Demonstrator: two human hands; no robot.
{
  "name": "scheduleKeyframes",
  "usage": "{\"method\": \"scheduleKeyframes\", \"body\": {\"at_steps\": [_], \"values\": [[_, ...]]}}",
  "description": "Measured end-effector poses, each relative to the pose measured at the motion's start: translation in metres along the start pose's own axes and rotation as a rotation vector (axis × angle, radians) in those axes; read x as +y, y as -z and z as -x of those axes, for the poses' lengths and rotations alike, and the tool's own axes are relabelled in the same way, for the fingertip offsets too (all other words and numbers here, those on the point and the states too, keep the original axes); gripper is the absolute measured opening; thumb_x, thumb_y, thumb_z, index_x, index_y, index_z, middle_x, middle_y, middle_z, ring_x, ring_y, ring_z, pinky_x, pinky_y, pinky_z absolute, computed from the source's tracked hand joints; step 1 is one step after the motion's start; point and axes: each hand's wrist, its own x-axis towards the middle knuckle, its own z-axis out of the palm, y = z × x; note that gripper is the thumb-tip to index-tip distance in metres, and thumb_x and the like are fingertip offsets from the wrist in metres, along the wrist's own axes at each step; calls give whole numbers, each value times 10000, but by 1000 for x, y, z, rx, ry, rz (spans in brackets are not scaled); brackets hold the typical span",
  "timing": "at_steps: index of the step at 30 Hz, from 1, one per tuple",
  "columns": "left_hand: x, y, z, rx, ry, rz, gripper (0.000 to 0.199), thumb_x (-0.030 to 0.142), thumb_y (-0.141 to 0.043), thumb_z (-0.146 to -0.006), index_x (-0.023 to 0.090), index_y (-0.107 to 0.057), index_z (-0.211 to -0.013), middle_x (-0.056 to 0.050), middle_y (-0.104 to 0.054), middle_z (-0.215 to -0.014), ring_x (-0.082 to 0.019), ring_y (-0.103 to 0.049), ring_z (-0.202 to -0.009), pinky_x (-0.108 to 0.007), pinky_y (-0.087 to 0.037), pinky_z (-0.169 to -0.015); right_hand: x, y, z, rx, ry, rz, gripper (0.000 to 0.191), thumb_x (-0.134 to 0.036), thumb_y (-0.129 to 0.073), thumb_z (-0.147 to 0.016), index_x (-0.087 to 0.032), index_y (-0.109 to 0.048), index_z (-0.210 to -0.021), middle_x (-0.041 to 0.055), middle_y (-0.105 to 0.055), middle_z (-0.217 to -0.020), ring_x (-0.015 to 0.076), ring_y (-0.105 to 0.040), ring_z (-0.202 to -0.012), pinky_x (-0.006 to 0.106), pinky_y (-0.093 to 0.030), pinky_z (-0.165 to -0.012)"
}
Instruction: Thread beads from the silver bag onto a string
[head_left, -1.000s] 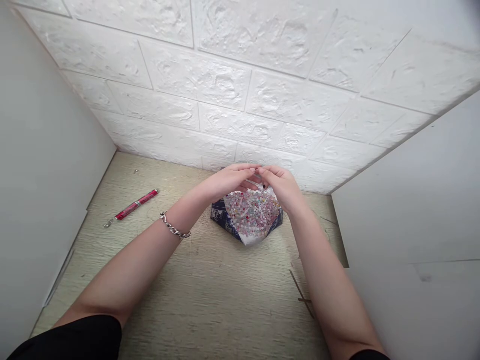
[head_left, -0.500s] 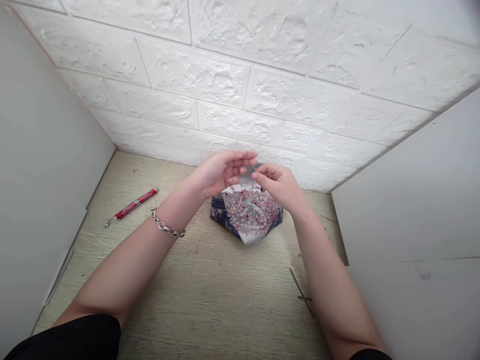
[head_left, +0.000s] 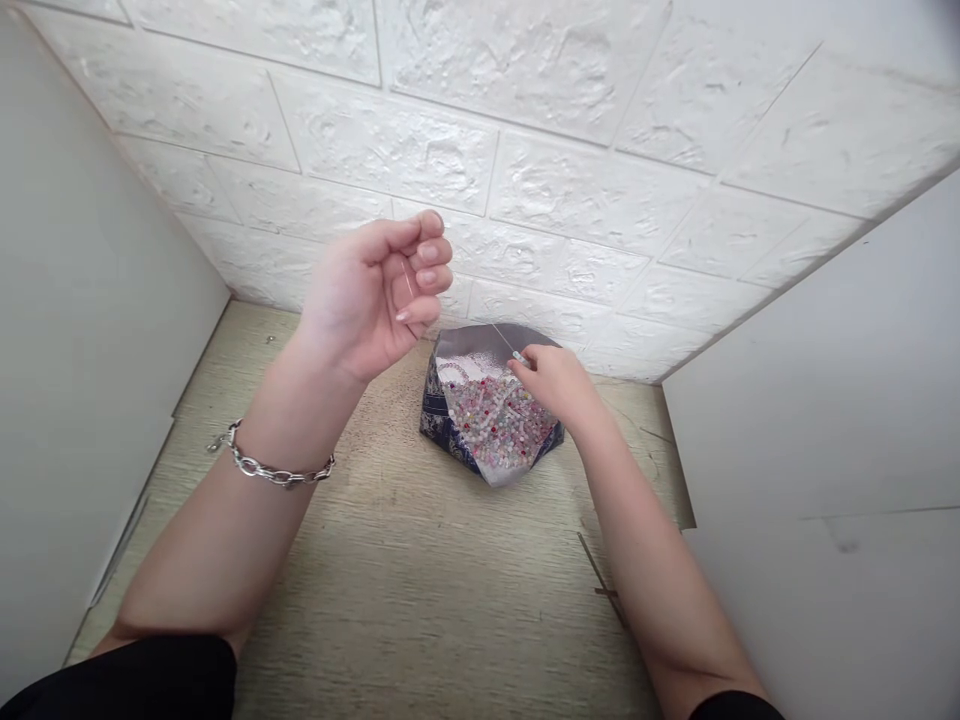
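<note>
Hands (head_left: 551,378) over bead tray (head_left: 450,425)

Back wall (head_left: 570,130) is clad in white embossed brick-pattern panels, with visible joints. Plain white side panels stand left (head_left: 82,330) and right (head_left: 840,440), enclosing the space. The worktop (head_left: 420,590) is pale wood-grain laminate, scuffed, with dark scratch marks near its right edge. Lighting is even and bright, casting soft shadows.
</note>
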Motion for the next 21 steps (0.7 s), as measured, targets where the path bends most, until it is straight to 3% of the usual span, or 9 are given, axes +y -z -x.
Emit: {"method": "scheduleKeyframes", "body": {"at_steps": [3,6,7,9,11,13,15,17,21], "values": [[-2,1,-3,37,-64,55,275,184,-287,-852,163,-537,-964,11,-481,-659,-48,-533,-605,-106,-296,-418,2,-2,-1,-120,-58,-221,304,-354,-402,-814,-161,-564,-644,53,-577,-613,156,-528,-619,265,-358,-607],[-4,1,-5,71,-127,197,265,172,-277,-851,169,-527,-940,19,-467,-614,-38,-481,-534,-123,-322,-427,3,-3,-2,-277,-12,-608,218,-300,-448,-784,-162,-567,-905,30,-621,-751,124,-562,-645,242,-406,-625],[-5,1,-6,78,-145,253,266,164,-269,-851,168,-522,-933,23,-456,-598,-33,-456,-504,-124,-330,-433,4,-3,-2,-290,3,-663,271,-261,-471,-764,-168,-531,-1011,35,-626,-837,120,-573,-690,240,-418,-645],[-7,1,-7,89,-174,297,272,155,-262,-849,173,-518,-940,25,-459,-587,-34,-438,-484,-127,-351,-452,5,-3,-1,-231,11,-573,383,-188,-494,-727,-175,-476,-1109,54,-613,-938,133,-572,-789,260,-426,-704],[-10,0,-8,101,-191,217,281,170,-272,-845,192,-522,-971,12,-498,-610,-53,-474,-528,-140,-375,-478,4,-3,1,-166,0,-289,284,-174,-509,-710,-168,-549,-991,68,-612,-907,172,-558,-839,360,-389,-824],[-14,-1,-9,106,-193,92,287,198,-284,-841,206,-527,-994,-5,-534,-653,-79,-512,-599,-154,-393,-503,3,-4,5,-198,-12,-13,106,-238,-556,-695,-154,-599,-743,75,-615,-801,217,-551,-832,522,-230,-935],[-20,-1,-11,86,-177,11,286,213,-289,-837,194,-532,-985,-12,-538,-684,-82,-513,-627,-155,-395,-515,0,-5,8,-298,-43,144,204,-330,-615,-652,-145,-569,-579,80,-608,-710,249,-549,-809,617,-45,-938],[-27,0,-15,27,-151,-77,271,210,-307,-827,165,-545,-947,-15,-529,-701,-75,-499,-623,-153,-389,-514,-3,-8,10,-366,-77,206,257,-361,-654,-605,-140,-544,-534,86,-601,-678,265,-549,-804,636,24,-923],[-45,6,-27,-191,-83,-449,213,214,-397,-782,122,-583,-830,-24,-519,-695,-71,-472,-585,-163,-351,-477,-3,-10,10,-384,-90,204,149,-174,-607,-611,-140,-500,-513,69,-581,-666,252,-548,-808,643,14,-914]]}}
